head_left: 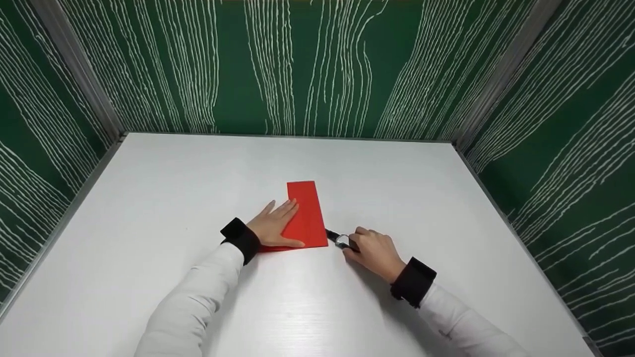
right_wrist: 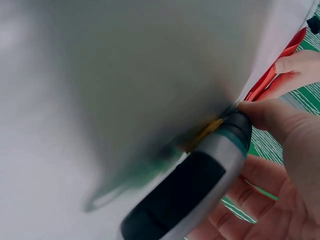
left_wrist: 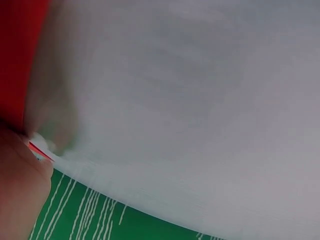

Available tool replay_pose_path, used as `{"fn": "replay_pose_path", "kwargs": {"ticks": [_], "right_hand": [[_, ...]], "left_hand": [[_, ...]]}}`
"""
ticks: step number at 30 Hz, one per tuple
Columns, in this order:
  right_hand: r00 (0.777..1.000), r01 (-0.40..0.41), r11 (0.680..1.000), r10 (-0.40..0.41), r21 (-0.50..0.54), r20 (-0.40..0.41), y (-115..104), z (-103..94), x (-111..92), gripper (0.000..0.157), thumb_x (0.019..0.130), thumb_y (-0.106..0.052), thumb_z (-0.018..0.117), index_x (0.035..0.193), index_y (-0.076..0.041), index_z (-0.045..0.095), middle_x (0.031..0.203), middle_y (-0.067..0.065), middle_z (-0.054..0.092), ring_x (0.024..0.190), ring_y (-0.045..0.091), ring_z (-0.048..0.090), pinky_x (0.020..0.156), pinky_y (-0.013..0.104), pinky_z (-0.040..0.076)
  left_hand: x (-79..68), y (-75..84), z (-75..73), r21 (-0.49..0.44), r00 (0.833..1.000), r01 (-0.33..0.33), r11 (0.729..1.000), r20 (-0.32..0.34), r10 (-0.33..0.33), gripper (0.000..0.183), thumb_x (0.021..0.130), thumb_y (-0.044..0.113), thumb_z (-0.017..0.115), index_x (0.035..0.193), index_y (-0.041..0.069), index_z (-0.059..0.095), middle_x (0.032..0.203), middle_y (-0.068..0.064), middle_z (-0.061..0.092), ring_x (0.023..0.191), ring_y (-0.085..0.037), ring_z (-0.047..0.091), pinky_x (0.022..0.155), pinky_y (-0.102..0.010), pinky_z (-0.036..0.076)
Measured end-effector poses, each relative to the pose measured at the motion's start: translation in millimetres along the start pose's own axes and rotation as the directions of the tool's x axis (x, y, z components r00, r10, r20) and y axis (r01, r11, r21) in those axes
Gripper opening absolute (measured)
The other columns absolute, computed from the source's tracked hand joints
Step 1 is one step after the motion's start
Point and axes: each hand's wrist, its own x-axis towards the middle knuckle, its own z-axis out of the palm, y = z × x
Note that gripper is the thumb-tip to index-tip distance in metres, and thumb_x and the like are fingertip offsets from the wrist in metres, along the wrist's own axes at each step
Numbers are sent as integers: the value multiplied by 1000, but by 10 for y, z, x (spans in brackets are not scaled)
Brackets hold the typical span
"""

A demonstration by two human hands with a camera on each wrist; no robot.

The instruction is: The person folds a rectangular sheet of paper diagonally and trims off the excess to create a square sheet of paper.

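A folded red paper sheet [head_left: 310,213] lies on the white table. My left hand [head_left: 276,225] rests on its left part with the fingers extended and the thumb along the near edge. Just right of the paper, my right hand [head_left: 374,248] grips a black and grey hand tool [head_left: 342,241] with teal trim; its black tip is right at the paper's right edge. Seen up close in the right wrist view, the tool's handle [right_wrist: 175,200] has a dark pad, and the thumb lies at its dark rounded end. The exact kind of tool I cannot tell.
The white table [head_left: 198,163] extends around both hands. Green panels [head_left: 337,74] with pale wavy lines stand behind and at both sides, with grey posts [head_left: 84,69] in the corners. Black bands [head_left: 414,281] wrap both wrists over white sleeves.
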Motion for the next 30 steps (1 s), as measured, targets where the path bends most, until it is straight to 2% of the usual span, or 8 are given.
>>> {"fn": "replay_pose_path", "kwargs": {"ticks": [7,14,25,30], "right_hand": [[1000,-14,1000,14,-4,-2,27,31,112,30,85,-24,80,68,-11,58,67,0,50,56,10,39,45,29,40],[999,-52,997,52,47,11,72,54,256,29,86,-22,80,69,-8,61,68,3,53,56,13,44,48,36,46],[996,-90,994,89,62,19,120,112,450,31,86,-23,79,67,-7,61,69,5,55,56,15,45,48,35,44],[995,-102,992,100,74,31,122,113,486,33,86,-23,79,66,-8,59,68,4,52,56,14,41,48,32,38]], "left_hand": [[-5,8,-6,-3,1000,2,1000,16,-2,108,91,73,55,166,9,10,176,-8,6,164,-25,8,134,-54,1],[-2,14,-6,-5,1000,10,1000,19,-10,109,90,73,56,166,10,10,176,-7,5,165,-24,7,134,-52,0],[18,-4,14,4,1000,3,1000,12,-3,109,90,74,55,166,10,8,176,-6,3,165,-23,7,134,-53,0],[-8,9,-19,-2,1000,-5,1000,-1,5,108,90,72,57,165,8,12,176,-9,7,164,-26,10,134,-54,2]]}}
